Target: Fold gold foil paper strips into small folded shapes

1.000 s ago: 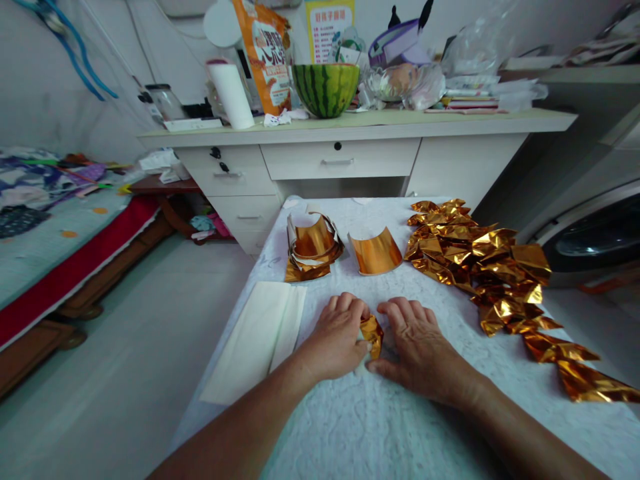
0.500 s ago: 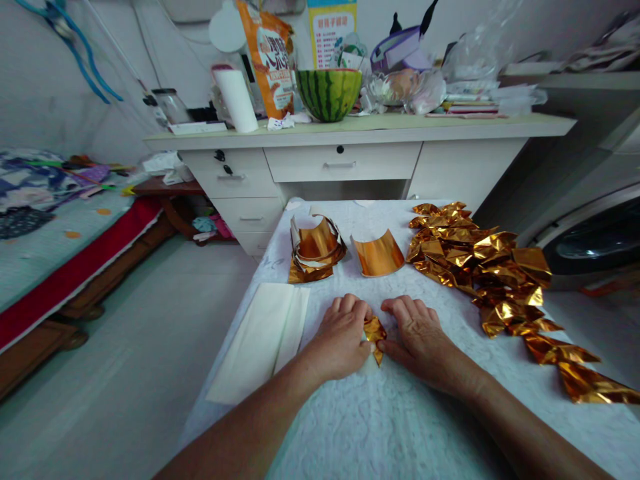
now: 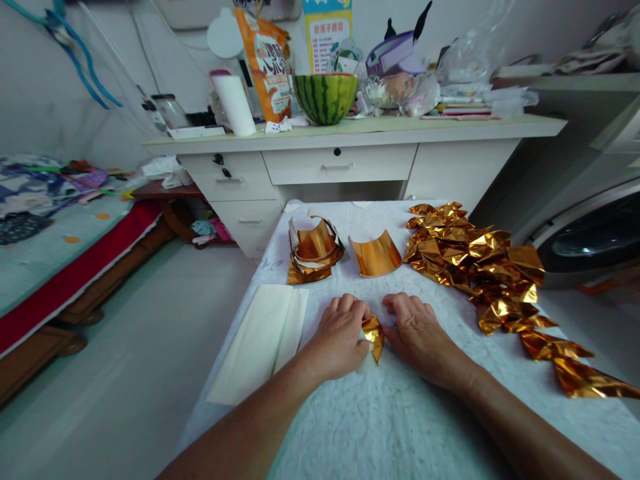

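A small folded piece of gold foil paper (image 3: 373,334) lies on the cloth between my two hands. My left hand (image 3: 340,337) has its fingers curled over the foil's left side, and its thumb presses at the lower left edge. My right hand (image 3: 417,333) rests just right of the foil, fingers apart and bent down to the cloth. Its thumb is near the foil's right edge; whether it touches I cannot tell. Beyond my hands stand a curved gold sheet (image 3: 377,255) and a bundle of curled gold sheets (image 3: 314,247).
Folded gold foil pieces (image 3: 480,260) are heaped along the right side of the cloth-covered table (image 3: 350,427). White paper sheets (image 3: 255,340) lie left of my left hand. Behind is a white desk (image 3: 345,160) bearing a cut watermelon (image 3: 325,99). A bed (image 3: 75,260) stands at left.
My right thumb has moved off the front of the foil, up and right, leaving more of it showing. My left hand stays on it. The view has shifted slightly.
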`<state>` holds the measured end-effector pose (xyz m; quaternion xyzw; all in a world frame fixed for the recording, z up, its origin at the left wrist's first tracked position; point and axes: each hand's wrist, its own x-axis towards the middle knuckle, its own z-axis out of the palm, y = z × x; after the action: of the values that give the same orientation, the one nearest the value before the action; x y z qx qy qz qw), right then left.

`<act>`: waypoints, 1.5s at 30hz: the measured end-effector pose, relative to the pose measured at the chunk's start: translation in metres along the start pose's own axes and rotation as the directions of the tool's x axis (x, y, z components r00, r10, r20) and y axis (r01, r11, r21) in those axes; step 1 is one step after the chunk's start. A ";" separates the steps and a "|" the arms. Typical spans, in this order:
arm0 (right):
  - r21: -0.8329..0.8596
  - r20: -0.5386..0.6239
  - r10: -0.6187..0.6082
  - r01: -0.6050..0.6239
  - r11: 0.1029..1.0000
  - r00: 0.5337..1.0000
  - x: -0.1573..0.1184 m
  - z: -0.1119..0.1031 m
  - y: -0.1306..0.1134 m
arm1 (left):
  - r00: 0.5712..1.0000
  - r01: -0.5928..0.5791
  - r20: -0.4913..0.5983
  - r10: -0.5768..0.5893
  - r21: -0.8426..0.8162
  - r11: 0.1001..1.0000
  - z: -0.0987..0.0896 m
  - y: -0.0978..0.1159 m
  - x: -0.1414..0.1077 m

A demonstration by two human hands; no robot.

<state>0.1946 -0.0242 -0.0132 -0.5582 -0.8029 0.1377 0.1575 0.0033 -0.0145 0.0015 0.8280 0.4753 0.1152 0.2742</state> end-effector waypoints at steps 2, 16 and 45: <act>0.042 -0.021 -0.010 0.011 0.999 1.000 -0.001 -0.005 -0.001 | 0.999 -0.025 -0.023 0.025 -0.020 0.999 0.001 -0.002 -0.001; 0.244 0.163 -0.360 0.317 0.917 0.918 -0.005 -0.020 -0.016 | 0.976 -0.025 -0.215 0.020 -0.021 0.999 0.002 -0.005 0.007; 0.221 0.152 -0.341 0.304 0.927 0.928 -0.002 -0.012 -0.011 | 0.912 0.106 -0.403 -0.084 0.032 0.994 0.004 -0.018 0.017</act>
<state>0.1912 -0.0293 0.0021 -0.3846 -0.8780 0.2391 0.1550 0.0007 0.0056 -0.0129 0.7697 0.5639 0.2562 0.1546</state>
